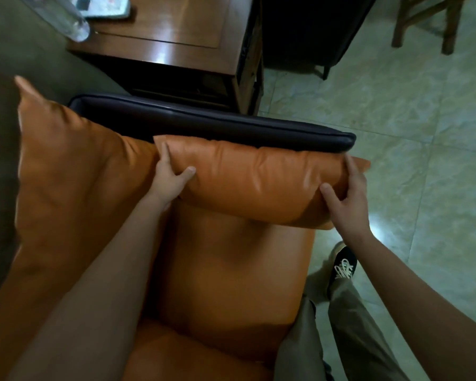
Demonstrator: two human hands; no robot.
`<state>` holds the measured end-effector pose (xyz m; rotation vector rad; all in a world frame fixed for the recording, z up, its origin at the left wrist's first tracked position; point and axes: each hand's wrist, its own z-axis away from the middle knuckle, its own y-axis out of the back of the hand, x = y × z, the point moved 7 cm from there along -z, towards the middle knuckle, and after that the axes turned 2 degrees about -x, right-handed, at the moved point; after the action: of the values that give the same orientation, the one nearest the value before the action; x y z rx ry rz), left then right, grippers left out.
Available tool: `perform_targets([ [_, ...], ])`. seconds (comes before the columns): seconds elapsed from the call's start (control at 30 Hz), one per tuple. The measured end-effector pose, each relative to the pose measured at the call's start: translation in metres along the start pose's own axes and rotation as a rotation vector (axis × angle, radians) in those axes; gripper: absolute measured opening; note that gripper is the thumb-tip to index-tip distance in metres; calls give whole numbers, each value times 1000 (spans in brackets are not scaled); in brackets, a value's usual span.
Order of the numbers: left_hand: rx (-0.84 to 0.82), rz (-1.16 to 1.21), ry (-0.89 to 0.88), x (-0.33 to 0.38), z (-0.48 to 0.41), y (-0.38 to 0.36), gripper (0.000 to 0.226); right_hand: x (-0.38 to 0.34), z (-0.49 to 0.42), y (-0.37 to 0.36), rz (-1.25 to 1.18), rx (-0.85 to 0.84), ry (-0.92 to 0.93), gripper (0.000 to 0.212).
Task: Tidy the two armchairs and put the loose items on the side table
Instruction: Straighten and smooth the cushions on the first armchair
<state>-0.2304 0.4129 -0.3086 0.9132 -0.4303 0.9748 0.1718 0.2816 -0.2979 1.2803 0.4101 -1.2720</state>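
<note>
Two bare forearms reach in from the near edge, and beside the right one hang two khaki trouser legs above one black shoe with white laces. Both arms stretch over an orange leather armchair whose seat cushion shows a shallow dent. The left grip is clamped on the left end of a small orange cushion, thumb on its near face. The right grip is clamped on the right end in the same way. This cushion lies lengthwise against the dark padded armrest at the far side of the seat. One large back cushion stands at the left, and one more orange pad shows at the near edge: four orange pieces in all.

Beyond the armrest stands one glossy brown wooden table. At its far left lie a blurred clear bottle and a white remote; whether that is one device or two I cannot tell. The floor is pale green marbled tile with a bright glare spot. Far right are wooden chair legs
</note>
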Motion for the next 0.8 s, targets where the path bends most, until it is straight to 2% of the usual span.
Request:
perform_targets([
  [0.13,107,23,-92,13,9,-19,103,21,3,0,36,-63,-85,78],
  [0.27,199,129,-40,2,10,-34,108,23,-1,-4,33,-111,-132,85],
  [0.4,192,232,-31,1,-14,-24,110,11,-7,-22,-25,-102,-108,85],
  [0.53,172,213,29,-13,-30,4,108,-9,-7,-55,-42,-130,-31,86],
  [0.63,150,24,47,-13,-25,10,103,-9,-10,-57,21,-146,-71,85],
  [0.7,256,-187,-9,6,-10,7,91,-9,-7,-46,135,-125,-135,85],
  [0.77,359,-381,-223,40,9,-9,77,-20,0,-32,327,36,-156,77],
  [0.8,328,-481,-337,55,16,-26,69,-32,3,-31,410,113,-118,72],
])
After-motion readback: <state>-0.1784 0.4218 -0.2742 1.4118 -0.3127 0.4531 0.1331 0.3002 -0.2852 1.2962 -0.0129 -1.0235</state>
